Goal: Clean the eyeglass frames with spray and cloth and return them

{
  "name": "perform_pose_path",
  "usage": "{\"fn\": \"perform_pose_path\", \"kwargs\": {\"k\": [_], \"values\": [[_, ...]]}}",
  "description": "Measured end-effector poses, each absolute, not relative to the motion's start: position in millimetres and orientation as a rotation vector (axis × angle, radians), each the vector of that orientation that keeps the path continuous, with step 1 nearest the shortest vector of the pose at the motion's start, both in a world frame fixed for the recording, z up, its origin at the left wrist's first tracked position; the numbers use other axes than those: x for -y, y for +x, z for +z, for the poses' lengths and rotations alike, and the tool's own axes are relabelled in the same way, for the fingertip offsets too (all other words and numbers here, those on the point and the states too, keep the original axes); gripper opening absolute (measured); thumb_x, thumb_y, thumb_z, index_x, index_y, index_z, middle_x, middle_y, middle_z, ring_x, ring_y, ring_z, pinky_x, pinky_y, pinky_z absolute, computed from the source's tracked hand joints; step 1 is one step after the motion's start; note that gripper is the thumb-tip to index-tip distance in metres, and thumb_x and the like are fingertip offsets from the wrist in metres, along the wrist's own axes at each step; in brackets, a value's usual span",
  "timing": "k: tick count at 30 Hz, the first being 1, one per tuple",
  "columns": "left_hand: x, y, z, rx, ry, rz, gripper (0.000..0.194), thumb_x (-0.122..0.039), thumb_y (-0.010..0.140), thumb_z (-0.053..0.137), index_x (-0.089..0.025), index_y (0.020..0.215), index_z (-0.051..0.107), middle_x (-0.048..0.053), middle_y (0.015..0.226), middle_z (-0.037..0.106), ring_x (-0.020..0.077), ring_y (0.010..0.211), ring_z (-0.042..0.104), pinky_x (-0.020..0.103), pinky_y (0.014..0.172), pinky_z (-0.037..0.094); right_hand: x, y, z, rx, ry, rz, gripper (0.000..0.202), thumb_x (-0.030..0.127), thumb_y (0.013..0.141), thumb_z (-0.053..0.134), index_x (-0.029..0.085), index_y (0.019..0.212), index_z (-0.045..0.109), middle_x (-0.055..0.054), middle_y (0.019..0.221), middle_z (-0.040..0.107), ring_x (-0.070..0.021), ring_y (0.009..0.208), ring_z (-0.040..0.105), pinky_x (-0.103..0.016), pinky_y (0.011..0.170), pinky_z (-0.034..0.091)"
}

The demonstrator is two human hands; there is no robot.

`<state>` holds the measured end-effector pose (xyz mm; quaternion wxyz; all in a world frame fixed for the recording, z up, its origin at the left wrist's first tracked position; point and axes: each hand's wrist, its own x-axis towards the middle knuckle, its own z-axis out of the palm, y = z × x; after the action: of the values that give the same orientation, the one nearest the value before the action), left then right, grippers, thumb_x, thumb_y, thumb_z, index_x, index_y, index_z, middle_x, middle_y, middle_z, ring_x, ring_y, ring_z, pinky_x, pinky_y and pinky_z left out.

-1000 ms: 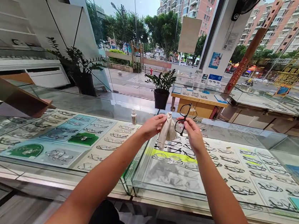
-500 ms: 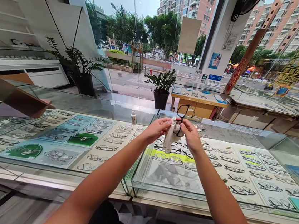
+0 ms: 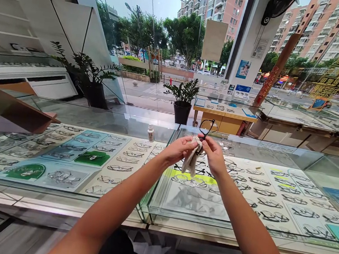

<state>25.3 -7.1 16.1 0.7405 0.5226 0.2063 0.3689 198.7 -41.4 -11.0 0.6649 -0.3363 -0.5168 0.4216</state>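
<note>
Dark-framed eyeglasses (image 3: 206, 128) are held up above the glass counter, one rim pointing upward. My right hand (image 3: 215, 151) pinches their frame between thumb and fingers. A pale cleaning cloth (image 3: 190, 162) hangs from my left hand (image 3: 179, 149), whose thumb and fingers press it against the lower part of the glasses. The cloth and fingers hide the lower lens. Beyond my left hand, a small white spray bottle (image 3: 150, 133) stands upright on the counter top.
Below my hands, a glass display case (image 3: 241, 196) holds many rows of eyeglasses. Another case (image 3: 59, 183) adjoins it on the left, with a brown angled board (image 3: 15, 105) on top. A potted plant (image 3: 182, 104) and a wooden table (image 3: 224, 119) stand beyond.
The glasses have tilted and turned slightly in my right hand. My left hand has shifted the cloth a little, bunching it closer around the lower lens.
</note>
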Motion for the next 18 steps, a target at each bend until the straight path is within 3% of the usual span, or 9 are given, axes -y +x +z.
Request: {"fn": "perform_pose_path", "kwargs": {"k": [4,11,15,18], "values": [[8,23,18,-0.414,1.152,0.771,0.057,-0.043,0.065,0.104,-0.012,0.105,0.076,0.004,0.091,0.073,0.0123,0.074,0.063,0.024,0.07,0.048,43,198,-11,1.171,-0.702,1.011,0.047,0.062,0.083,0.086,0.026,0.114,0.081,-0.008,0.136,0.08,-0.0296,0.128,0.072,-0.045,0.113,0.055],[4,21,13,-0.474,1.233,0.745,0.059,-0.067,0.077,0.09,-0.011,0.082,0.073,0.005,0.076,0.069,0.0118,0.063,0.058,0.023,0.06,0.042,46,198,-5,1.138,-0.758,1.019,0.049,0.063,0.075,0.091,0.025,0.104,0.082,-0.008,0.125,0.083,-0.0281,0.114,0.075,-0.041,0.103,0.058],[1,18,11,-0.459,1.28,0.716,0.053,-0.061,0.078,0.092,-0.012,0.092,0.076,0.006,0.081,0.072,0.014,0.064,0.063,0.024,0.06,0.044,49,200,-2,1.158,-0.795,1.003,0.05,0.065,0.075,0.09,0.024,0.103,0.082,-0.008,0.117,0.083,-0.0265,0.1,0.075,-0.039,0.09,0.062],[-1,15,12,-0.433,1.297,0.703,0.052,-0.051,0.075,0.097,-0.012,0.104,0.078,0.008,0.09,0.075,0.0157,0.072,0.068,0.024,0.067,0.049,50,199,-1,1.178,-0.77,1.01,0.05,0.065,0.076,0.089,0.024,0.103,0.082,-0.009,0.127,0.08,-0.0272,0.105,0.075,-0.039,0.092,0.061]]}}
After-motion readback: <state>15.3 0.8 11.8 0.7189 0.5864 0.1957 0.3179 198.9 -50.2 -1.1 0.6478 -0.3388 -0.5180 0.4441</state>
